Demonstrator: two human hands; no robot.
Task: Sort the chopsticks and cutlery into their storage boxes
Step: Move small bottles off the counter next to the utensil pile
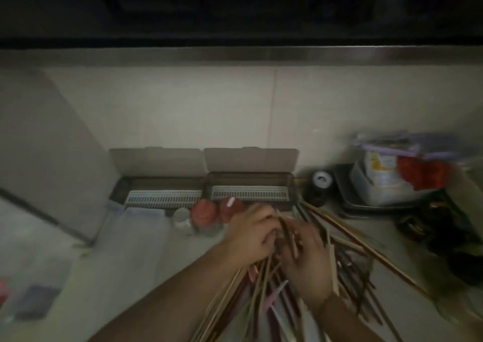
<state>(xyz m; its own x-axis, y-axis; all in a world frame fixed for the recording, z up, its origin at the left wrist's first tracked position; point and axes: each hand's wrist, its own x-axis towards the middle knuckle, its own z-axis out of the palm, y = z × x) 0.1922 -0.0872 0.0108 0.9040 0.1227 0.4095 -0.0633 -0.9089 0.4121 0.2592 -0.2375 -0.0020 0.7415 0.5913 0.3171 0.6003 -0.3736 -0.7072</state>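
1. Two hands meet over a heap of long wooden and brown chopsticks (264,297) on the pale worktop (125,258) — left hand (254,233) and right hand (308,258) each pinching sticks.
2. Two open brown plastic storage boxes (251,190) with white slatted inserts lie just beyond the left hand.

i'm working at a pale grey stone countertop (136,263). against the back wall sit two brown plastic storage boxes (206,190), side by side, lids up, each with a white slatted insert. a loose heap of wooden and coloured chopsticks (347,258) sprawls across the near right. two red round things (217,211) lie just before the boxes. a dark metal tray (347,200) sits far right.
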